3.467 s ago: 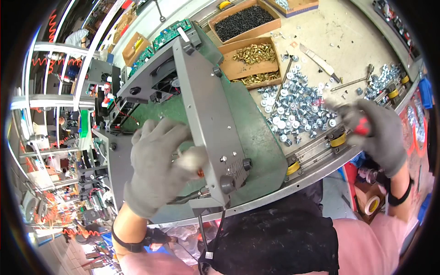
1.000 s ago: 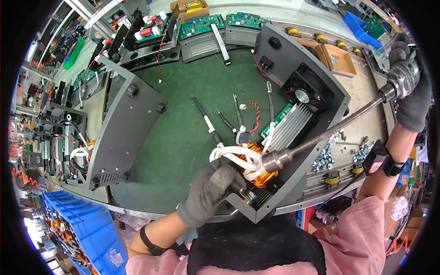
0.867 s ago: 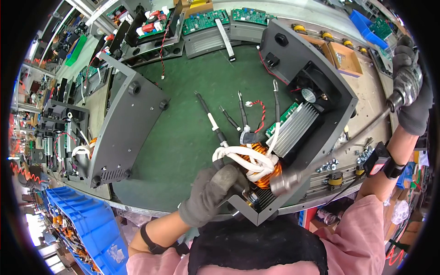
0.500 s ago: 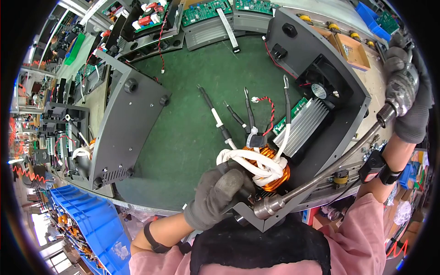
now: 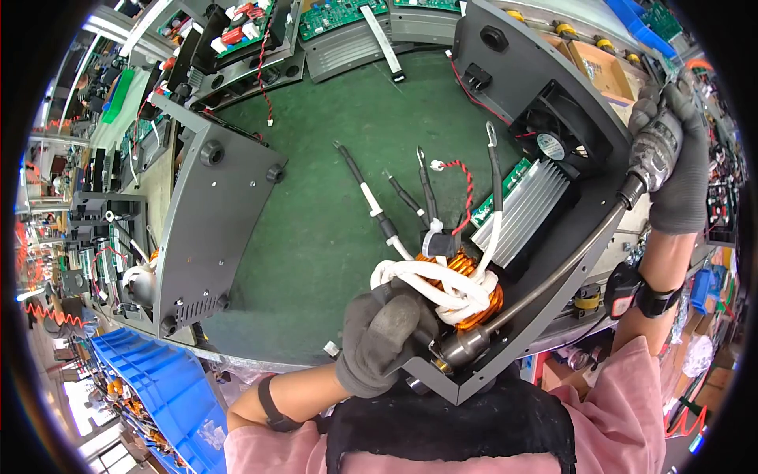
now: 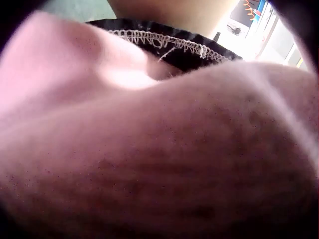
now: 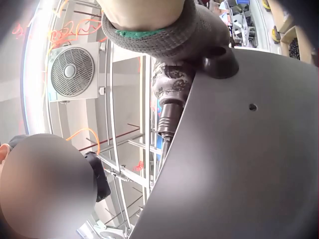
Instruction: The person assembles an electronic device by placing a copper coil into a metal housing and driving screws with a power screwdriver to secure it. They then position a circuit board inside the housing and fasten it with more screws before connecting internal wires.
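In the head view my gloved left hand (image 5: 387, 340) curls at the front corner of a grey metal casing (image 5: 541, 316), holding a black-sleeved cable end (image 5: 426, 336). My gloved right hand (image 5: 685, 170) grips a worn power driver (image 5: 657, 146) at the right. Its long shaft slants across the casing to a socket (image 5: 466, 347), down in the corner close by my left fingers. Thick white cables (image 5: 446, 288) loop over a copper-wound coil (image 5: 478, 312). The right wrist view shows the driver body (image 7: 172, 82) beside a casing panel (image 7: 239, 149). Pink sleeve fabric (image 6: 149, 149) fills most of the left wrist view.
Inside the casing are a fan (image 5: 545, 134) and a finned heatsink (image 5: 525, 213). Loose cable ends with lugs lie on the green mat (image 5: 316, 237). A second grey casing (image 5: 213, 229) stands left, circuit boards (image 5: 339, 17) at the back, a blue crate (image 5: 158, 387) lower left.
Since a second ago the socket has moved from beside the coil down into the casing's front corner. My right hand has shifted left with the driver. Earlier, my left hand was reaching around the casing.
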`<state>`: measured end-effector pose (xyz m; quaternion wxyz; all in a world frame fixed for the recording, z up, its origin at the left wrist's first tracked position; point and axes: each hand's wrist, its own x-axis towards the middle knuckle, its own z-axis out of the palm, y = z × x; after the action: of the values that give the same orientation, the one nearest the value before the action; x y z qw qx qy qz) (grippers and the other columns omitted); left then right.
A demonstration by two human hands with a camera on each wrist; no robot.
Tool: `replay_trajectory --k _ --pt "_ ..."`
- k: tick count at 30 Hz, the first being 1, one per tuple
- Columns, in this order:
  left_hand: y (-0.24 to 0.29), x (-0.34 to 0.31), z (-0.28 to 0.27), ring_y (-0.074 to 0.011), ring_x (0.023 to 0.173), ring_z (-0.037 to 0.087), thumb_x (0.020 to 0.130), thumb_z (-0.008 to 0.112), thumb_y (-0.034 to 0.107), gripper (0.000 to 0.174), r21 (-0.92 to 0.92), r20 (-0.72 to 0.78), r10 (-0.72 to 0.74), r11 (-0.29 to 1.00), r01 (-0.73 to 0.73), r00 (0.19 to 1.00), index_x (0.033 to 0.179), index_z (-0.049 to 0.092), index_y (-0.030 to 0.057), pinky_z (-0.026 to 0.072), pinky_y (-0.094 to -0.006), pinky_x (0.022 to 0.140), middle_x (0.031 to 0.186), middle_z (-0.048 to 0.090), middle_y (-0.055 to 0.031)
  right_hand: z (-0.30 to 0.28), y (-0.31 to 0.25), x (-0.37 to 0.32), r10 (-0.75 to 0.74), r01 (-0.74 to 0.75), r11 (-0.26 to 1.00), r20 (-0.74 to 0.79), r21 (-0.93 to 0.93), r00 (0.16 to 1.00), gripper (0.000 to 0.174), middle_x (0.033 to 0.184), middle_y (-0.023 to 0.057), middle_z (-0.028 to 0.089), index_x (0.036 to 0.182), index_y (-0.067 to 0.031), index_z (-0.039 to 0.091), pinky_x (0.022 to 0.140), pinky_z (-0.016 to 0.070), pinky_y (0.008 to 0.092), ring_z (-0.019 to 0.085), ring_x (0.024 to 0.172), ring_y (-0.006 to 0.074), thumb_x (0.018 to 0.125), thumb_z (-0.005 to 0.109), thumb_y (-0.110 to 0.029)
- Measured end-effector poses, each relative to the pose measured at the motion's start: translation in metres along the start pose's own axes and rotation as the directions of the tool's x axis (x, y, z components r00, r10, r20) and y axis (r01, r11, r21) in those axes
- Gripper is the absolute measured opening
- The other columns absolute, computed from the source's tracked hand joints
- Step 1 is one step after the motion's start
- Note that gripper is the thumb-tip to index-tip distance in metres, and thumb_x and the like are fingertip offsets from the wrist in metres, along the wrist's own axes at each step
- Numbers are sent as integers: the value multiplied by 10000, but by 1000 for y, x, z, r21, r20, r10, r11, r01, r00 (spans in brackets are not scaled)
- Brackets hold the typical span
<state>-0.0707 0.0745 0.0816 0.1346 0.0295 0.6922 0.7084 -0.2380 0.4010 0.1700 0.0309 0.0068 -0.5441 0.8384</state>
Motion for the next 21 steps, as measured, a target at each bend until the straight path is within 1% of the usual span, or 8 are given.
replay_trajectory --k 3,6,9,12,13,16,18,21 --pt "-29 -8 -7 -250 971 655 762 700 82 207 71 117 -92 994 84 989 911 638 -47 483 -344 937 1032 657 -192 -12 9 -3 -36 37 999 -40 34 999 195 808 116 608 957 4 537 594 583 285 639 694 208 939 502 -186" --pt "-40 -6 0 -253 979 650 775 689 93 198 -172 89 -255 948 267 963 893 638 -59 482 -342 937 1025 654 -206 -17 11 -2 -22 21 996 19 89 1000 206 783 111 602 961 11 540 624 587 294 633 670 212 946 489 -188" --pt "-16 1 9 -184 522 570 906 461 244 353 -54 -135 -27 998 20 990 673 584 10 465 -280 517 646 598 -77 -18 13 -2 -68 66 993 22 94 997 214 787 113 599 965 22 538 640 587 295 626 658 212 946 490 -186" --pt "-2 5 0 -186 549 574 898 501 242 308 337 67 475 817 -468 878 712 577 8 467 -274 535 654 589 -72 -24 10 -2 -72 63 994 104 89 992 231 816 119 600 986 33 536 650 583 299 625 696 207 946 493 -190" --pt "4 4 -2 -195 562 573 877 543 230 257 102 43 239 965 -242 970 743 576 13 471 -281 547 666 588 -79 -21 11 -4 -79 65 990 111 129 991 237 826 124 601 1003 42 537 666 580 304 626 722 204 944 494 -184" --pt "-5 10 -9 -299 625 578 796 639 205 200 373 286 427 775 -510 858 879 588 29 488 -353 614 747 591 -139 -6 3 -16 -106 98 992 97 85 990 263 840 124 605 1068 44 542 695 566 295 626 773 176 944 497 -184" --pt "-25 3 14 -343 665 582 802 622 195 195 337 223 474 782 -524 852 917 581 43 486 -389 623 750 589 -131 20 -7 -33 -227 161 960 -302 -228 926 233 803 49 541 996 11 544 568 483 226 520 638 112 953 503 -214" --pt "-1 1 14 -379 805 573 788 640 195 306 327 333 451 769 -550 828 1047 567 49 475 -431 720 924 595 -174 -43 -33 -29 -146 95 977 -269 -192 952 273 789 49 550 1033 6 551 547 465 233 512 624 118 939 511 -247"
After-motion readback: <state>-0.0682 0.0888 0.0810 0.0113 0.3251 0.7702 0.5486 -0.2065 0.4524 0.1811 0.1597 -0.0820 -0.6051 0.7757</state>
